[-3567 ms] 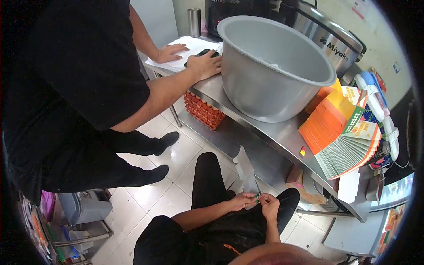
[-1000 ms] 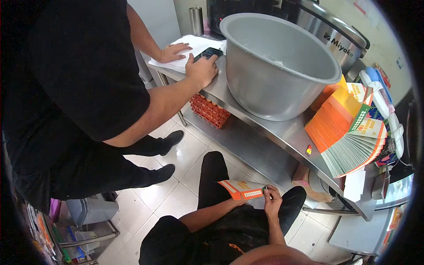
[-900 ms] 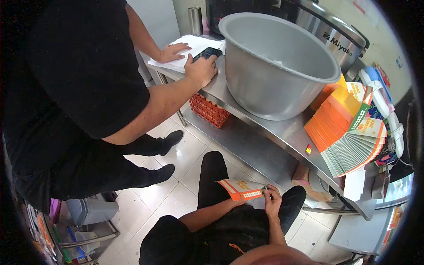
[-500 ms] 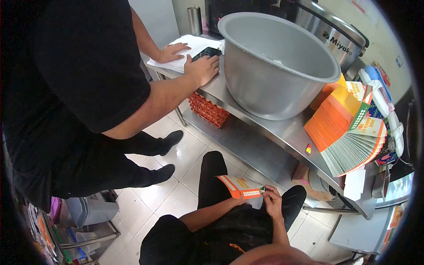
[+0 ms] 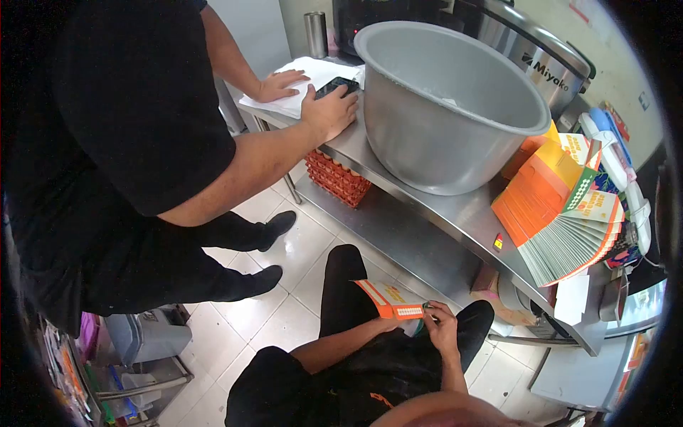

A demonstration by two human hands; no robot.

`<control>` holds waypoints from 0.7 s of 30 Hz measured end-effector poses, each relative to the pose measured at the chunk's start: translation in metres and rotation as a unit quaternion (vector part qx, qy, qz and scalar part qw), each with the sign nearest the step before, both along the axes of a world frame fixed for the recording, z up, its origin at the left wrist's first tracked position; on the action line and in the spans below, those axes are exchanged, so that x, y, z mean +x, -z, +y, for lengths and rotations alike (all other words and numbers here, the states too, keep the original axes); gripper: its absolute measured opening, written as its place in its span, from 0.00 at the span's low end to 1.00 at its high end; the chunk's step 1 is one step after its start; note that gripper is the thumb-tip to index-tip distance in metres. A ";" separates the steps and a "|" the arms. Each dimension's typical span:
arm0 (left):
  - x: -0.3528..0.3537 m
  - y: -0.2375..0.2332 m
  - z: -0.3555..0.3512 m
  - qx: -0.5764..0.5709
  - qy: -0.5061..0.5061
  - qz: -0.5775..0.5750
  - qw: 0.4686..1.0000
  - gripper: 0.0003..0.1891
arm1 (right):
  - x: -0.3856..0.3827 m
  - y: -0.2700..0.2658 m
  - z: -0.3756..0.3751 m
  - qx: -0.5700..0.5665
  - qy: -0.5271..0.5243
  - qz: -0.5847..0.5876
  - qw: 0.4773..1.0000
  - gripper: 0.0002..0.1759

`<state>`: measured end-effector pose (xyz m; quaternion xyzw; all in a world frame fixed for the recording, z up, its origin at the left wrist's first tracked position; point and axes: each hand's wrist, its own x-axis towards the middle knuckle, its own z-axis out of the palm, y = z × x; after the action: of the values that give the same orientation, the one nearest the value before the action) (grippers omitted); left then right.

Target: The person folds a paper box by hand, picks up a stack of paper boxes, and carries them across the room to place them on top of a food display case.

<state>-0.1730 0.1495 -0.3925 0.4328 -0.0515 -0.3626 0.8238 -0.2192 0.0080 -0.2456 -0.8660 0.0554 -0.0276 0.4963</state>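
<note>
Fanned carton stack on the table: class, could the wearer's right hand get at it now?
Probably yes: nothing stands between right hand and stack, though that hand is pinching an orange carton.

The carton (image 5: 388, 299) is a flattened piece of cardboard, orange with a white strip of small orange dots along its near edge and a paler printed face. It is held tilted above the lap, its left corner raised, with its right end pinched by the right hand (image 5: 442, 329).

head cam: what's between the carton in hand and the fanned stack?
Head view: between the carton and the stack sit a cardboard box under the table, and the table's steel edge.
</note>
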 end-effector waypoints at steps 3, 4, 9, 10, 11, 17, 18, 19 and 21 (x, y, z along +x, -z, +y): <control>-0.001 0.003 0.000 0.006 -0.015 -0.016 1.000 0.13 | -0.003 0.028 0.000 0.111 0.065 0.021 0.992 0.07; 0.000 0.004 0.000 0.007 -0.019 -0.020 1.000 0.13 | -0.002 0.033 0.000 0.080 0.054 0.002 0.995 0.07; -0.001 -0.007 0.001 -0.014 -0.012 0.028 0.999 0.14 | 0.000 0.007 0.008 -0.022 0.016 -0.024 0.999 0.08; -0.002 -0.008 0.000 0.011 -0.027 0.018 0.999 0.14 | -0.001 0.004 0.008 -0.014 0.010 -0.021 1.000 0.08; -0.001 -0.009 0.000 0.015 -0.018 0.021 1.000 0.16 | -0.001 0.000 0.008 -0.007 0.004 -0.018 1.000 0.07; 0.002 -0.036 -0.005 0.086 -0.129 -0.110 0.982 0.28 | 0.001 0.050 -0.037 0.029 0.141 -0.044 0.989 0.12; 0.006 -0.032 0.000 0.031 -0.051 -0.017 0.998 0.27 | 0.002 0.051 -0.041 0.040 0.171 -0.024 0.984 0.14; 0.011 -0.030 0.005 -0.025 0.029 0.076 0.996 0.25 | 0.003 0.049 -0.044 0.049 0.202 -0.005 0.978 0.15; 0.014 -0.024 -0.001 -0.051 0.006 0.073 0.996 0.24 | 0.003 0.064 -0.057 0.087 0.213 0.032 0.973 0.17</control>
<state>-0.1588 0.1483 -0.3689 0.3621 -0.0124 -0.3948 0.8443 -0.2160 -0.0489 -0.3098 -0.7883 0.2566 -0.0996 0.5503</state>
